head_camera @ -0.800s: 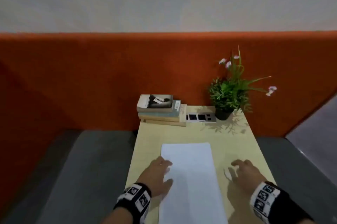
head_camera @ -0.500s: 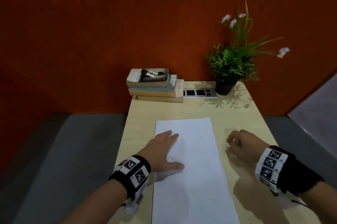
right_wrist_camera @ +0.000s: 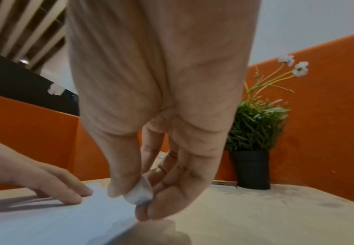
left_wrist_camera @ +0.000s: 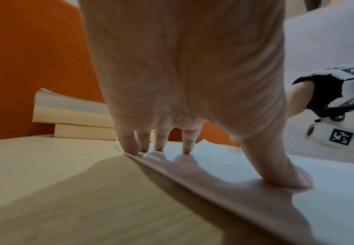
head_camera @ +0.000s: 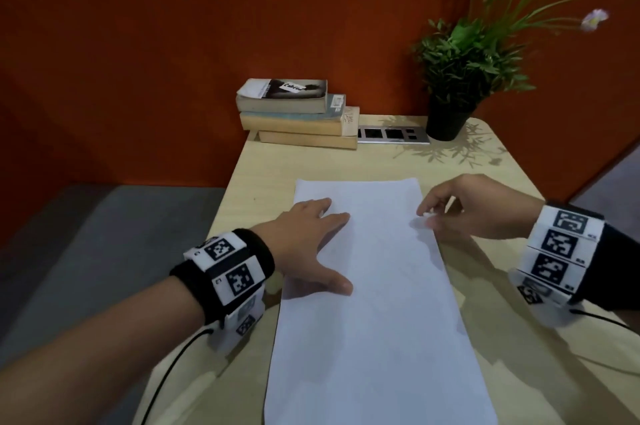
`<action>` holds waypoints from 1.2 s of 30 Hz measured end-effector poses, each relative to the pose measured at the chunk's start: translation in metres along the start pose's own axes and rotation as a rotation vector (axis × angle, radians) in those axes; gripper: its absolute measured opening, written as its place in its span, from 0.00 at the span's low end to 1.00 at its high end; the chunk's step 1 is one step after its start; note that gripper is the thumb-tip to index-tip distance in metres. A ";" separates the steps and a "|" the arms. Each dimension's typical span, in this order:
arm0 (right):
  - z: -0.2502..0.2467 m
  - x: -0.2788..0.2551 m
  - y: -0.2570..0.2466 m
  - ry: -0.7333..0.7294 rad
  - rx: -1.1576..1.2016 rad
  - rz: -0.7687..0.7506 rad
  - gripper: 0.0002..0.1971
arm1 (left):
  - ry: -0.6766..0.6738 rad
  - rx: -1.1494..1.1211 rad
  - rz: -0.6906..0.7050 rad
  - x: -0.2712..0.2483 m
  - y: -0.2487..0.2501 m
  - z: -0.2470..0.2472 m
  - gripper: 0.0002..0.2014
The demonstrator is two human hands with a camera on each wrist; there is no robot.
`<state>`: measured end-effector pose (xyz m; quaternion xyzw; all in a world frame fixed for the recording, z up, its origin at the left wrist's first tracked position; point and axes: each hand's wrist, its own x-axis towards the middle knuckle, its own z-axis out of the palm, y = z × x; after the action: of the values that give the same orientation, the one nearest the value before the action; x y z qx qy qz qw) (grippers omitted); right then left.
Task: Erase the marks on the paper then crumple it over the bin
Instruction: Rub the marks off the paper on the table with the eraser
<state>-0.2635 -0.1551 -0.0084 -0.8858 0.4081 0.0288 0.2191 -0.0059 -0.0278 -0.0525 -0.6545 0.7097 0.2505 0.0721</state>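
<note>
Flat on the surface (head_camera: 512, 348), the paper (head_camera: 377, 320) lies under the left hand (head_camera: 304, 241), whose straight, spread fingers (left_wrist_camera: 185, 145) press its left edge; the right hand (head_camera: 474, 206), above the sheet's right edge, pinches a small white eraser (right_wrist_camera: 139, 193) between thumb and fingertips

Stacked books (head_camera: 294, 113), socket panel (head_camera: 393, 134), potted plant (head_camera: 457, 78) on desk (head_camera: 256, 175).

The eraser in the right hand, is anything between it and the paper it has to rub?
Nothing visible. The right hand pinches the small white eraser just above the right edge of the paper. The left hand presses the sheet's left side, well away from the eraser.
</note>
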 end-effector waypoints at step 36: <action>0.045 0.005 -0.034 0.110 -0.146 -0.068 0.04 | 0.093 0.118 -0.073 -0.004 0.048 0.013 0.52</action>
<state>-0.2297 -0.1207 -0.0381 -0.9130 0.3859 0.0024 0.1322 -0.0543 -0.0173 -0.0498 -0.6854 0.7015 0.1748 0.0870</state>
